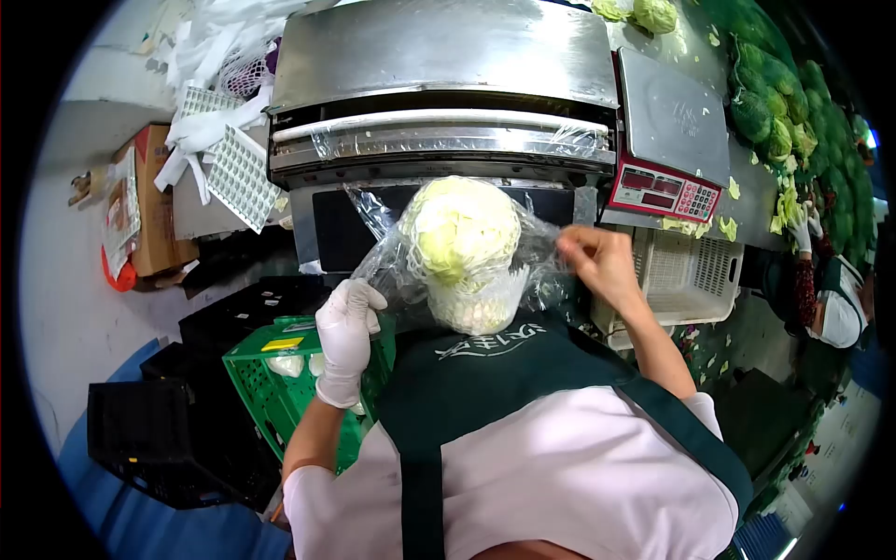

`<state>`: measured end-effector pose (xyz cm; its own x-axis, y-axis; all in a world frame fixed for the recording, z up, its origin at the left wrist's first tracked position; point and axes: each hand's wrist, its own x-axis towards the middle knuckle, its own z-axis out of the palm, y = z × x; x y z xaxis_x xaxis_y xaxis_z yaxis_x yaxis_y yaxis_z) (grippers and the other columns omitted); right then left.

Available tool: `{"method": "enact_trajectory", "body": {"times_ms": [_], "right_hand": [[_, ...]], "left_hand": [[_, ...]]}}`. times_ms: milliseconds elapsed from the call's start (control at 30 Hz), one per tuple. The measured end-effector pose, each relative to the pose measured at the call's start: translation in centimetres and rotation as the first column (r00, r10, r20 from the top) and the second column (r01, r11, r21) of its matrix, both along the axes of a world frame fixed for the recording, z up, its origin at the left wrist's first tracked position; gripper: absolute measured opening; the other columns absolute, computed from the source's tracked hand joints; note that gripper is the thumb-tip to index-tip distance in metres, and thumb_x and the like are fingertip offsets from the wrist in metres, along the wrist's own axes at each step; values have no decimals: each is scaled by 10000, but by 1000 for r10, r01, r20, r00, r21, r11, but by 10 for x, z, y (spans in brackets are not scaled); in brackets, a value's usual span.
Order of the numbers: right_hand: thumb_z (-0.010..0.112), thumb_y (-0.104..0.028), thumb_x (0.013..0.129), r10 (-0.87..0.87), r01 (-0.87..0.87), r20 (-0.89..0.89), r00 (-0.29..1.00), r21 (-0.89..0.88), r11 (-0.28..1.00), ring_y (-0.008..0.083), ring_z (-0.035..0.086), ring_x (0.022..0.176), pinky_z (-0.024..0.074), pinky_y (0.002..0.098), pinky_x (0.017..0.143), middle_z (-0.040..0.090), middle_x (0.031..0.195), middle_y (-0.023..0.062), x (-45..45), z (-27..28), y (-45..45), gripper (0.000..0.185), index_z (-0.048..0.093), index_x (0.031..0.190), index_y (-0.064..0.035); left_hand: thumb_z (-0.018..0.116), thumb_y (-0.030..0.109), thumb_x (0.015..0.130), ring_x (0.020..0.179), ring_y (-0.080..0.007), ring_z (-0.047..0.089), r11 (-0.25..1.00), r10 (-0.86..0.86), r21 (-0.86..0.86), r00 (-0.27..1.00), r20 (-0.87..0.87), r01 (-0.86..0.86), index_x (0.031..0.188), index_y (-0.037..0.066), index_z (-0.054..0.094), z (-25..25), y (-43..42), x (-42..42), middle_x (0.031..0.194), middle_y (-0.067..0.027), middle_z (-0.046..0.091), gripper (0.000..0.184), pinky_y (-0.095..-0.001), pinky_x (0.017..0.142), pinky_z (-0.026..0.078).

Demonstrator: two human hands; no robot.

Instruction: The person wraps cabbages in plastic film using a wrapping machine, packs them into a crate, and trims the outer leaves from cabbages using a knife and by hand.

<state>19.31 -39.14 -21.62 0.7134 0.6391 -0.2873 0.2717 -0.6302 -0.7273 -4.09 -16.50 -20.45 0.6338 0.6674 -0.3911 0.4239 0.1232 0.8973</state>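
Note:
A pale green cabbage (pixel 462 224) sits in front of my apron at the front of the wrapping machine. White foam netting (pixel 478 303) shows around its lower part. Clear plastic film (pixel 392 266) spreads out from both sides of the cabbage. My left hand (pixel 345 341), in a white glove, is closed with the film's left side at its fingertips. On the other side, my bare right hand (pixel 602 264) pinches the film's right edge between thumb and fingers. Neither hand touches the cabbage directly.
The metal wrapping machine (pixel 448 56) stands ahead, beside a red scale (pixel 667 140). A green crate (pixel 257 383) is at lower left, near black crates (pixel 140 439). A white basket (pixel 695 280) stands at right. A co-worker's gloved hands (pixel 805 229) are near netted cabbages (pixel 756 103).

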Motion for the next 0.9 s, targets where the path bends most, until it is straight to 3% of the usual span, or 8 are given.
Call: {"method": "enact_trajectory", "body": {"times_ms": [33,100,200,367,467,633,767,900], "right_hand": [[624,-24,783,-11,-3,383,923,36,999,187,621,539,480,290,514,626,702,141,2,-4,-1,67,646,820,28],[604,-109,867,-26,-39,389,921,157,987,116,630,631,503,244,558,659,793,114,11,-1,-4,167,633,860,55],[505,-117,930,-244,426,-482,842,313,849,121,627,607,537,239,560,634,787,101,1,-16,1,199,579,933,68],[446,-197,964,-425,689,-602,676,312,654,100,413,454,373,251,456,562,666,32,-22,-69,31,253,534,820,-8],[503,-195,937,-438,397,-31,898,485,779,172,460,426,376,293,432,530,563,82,-12,-85,37,251,514,756,-22],[563,-216,888,-180,50,672,718,208,977,311,555,452,417,391,392,544,539,117,7,-110,30,263,480,686,-69],[573,-258,868,-56,53,807,587,31,998,300,549,436,417,379,382,541,527,86,2,-116,41,279,458,673,-95],[625,-286,815,-93,58,786,611,72,996,294,587,491,442,379,417,581,563,78,-2,-126,48,219,538,750,-96]], "left_hand": [[469,266,965,471,-28,363,1000,23,-3,1000,-6,-23,711,25,570,2,-6,0,514,43,419,365,-189,462,290],[457,275,970,454,-29,344,999,49,9,999,5,-49,693,26,563,7,-15,3,500,43,407,388,-193,450,279],[437,301,976,440,-25,329,986,125,109,992,21,-127,677,31,561,6,-22,8,488,44,401,421,-201,428,256],[451,299,971,430,-22,342,976,187,109,982,34,-190,668,33,557,2,-29,13,488,41,422,417,-201,425,261],[479,262,962,442,-15,387,924,260,273,963,66,-268,648,41,551,-6,-17,14,535,26,488,390,-202,416,281],[527,247,923,506,-177,534,775,234,609,972,-34,-166,696,34,571,-100,21,15,597,-65,576,314,-315,512,428],[534,268,875,557,-266,611,263,132,920,934,-332,290,713,146,592,-126,3,55,573,-50,587,211,-381,428,448],[540,268,865,547,-238,615,524,52,838,976,-212,154,748,137,606,-136,-25,83,590,-62,600,187,-351,429,462]]}}
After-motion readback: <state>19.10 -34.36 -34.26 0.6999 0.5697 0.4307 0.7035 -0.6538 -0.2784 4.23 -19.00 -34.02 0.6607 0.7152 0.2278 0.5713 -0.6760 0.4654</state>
